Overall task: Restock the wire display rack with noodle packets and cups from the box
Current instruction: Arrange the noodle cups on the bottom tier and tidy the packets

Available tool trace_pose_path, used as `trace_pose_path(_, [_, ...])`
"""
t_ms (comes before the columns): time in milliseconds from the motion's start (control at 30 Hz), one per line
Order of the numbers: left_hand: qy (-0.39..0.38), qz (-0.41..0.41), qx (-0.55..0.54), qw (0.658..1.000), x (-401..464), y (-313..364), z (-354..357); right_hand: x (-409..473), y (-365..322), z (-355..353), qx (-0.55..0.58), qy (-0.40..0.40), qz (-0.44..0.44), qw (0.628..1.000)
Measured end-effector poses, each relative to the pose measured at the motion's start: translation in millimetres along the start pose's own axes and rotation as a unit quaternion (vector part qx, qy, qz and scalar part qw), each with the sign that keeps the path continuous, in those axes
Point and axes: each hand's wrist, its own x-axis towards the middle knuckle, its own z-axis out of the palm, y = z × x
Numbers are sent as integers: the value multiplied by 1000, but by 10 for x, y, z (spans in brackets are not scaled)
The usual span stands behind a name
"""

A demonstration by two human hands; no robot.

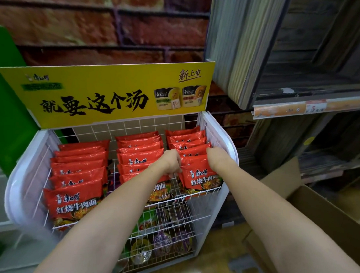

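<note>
The white wire display rack (220, 135) holds three rows of red noodle packets on its top tier. My left hand (171, 161) grips the left edge of the front red packets (198, 174) in the right row. The right edge of the same packets is gripped by my right hand (217, 155), against the rack's right wall. The left row (78, 180) and the middle row (140, 154) stand full. Noodle cups (161, 242) with purple and green lids sit on the lower tiers. The open cardboard box (312, 211) stands on the floor at the right; its inside is hidden.
A yellow header sign (112, 93) rises behind the rack. A green panel (9, 113) stands at the left. Dark wooden shelving (307, 70) with an orange price strip (308, 108) is at the right, close above the box. A brick-pattern wall is behind.
</note>
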Motion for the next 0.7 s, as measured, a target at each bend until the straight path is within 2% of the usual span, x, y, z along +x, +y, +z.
trace_pose_path(267, [-25, 1, 75, 997, -47, 37, -73, -48, -45, 45, -41, 39, 8, 998])
trace_pose_path(400, [-23, 8, 109, 994, -45, 121, -134, 5, -48, -35, -1, 25, 8, 1000])
trace_pose_path(467, [9, 21, 118, 993, -40, 176, -164, 52, -42, -72, 17, 19, 0, 1000])
trace_pose_path(567, [100, 36, 155, 982, 26, 227, -161, 90, -55, -90, 11, 9, -10, 1000])
trace_pose_path(700, [112, 31, 174, 978, 145, 225, -38, 111, -109, -96, -15, -8, -15, 1000])
